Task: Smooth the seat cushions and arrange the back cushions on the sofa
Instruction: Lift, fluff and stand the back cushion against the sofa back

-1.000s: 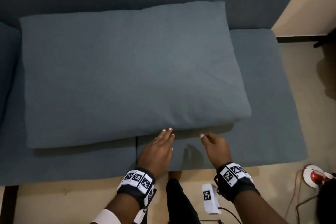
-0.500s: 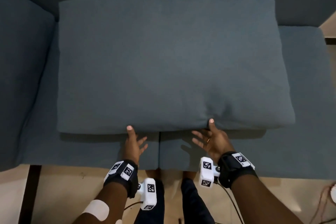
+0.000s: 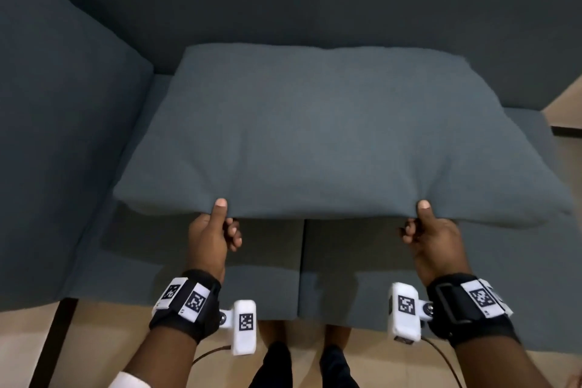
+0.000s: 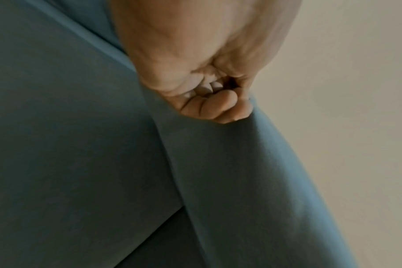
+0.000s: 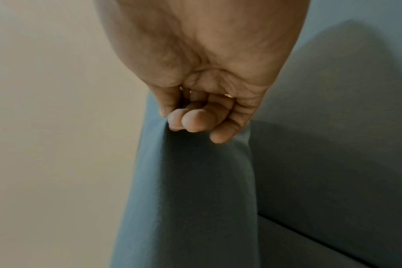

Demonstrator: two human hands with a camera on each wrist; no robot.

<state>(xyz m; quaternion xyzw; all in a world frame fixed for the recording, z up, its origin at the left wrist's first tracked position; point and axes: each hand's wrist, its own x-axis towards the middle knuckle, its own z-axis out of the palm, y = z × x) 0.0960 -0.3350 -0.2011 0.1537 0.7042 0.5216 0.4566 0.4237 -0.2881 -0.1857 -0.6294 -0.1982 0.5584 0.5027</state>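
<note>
gripping now, both hands [image 3: 210, 231] [image 3: 433, 231] have lifted the back cushion's [image 3: 330, 135] edge.

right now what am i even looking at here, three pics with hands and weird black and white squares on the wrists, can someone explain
There is no robot: a person is tidying a sofa with bare hands. The big picture comes from a camera on their head, looking down. The other two come from small cameras strapped to each wrist, looking along the hand; the white blocks with square patterns are those wrist cameras.

A large blue-grey back cushion lies across the two seat cushions. The left hand and the right hand each grip its near edge, thumb on top and fingers curled underneath. That edge is raised off the seat. The close-ups show the same fabric bunched in the left fingers and the right fingers.
</note>
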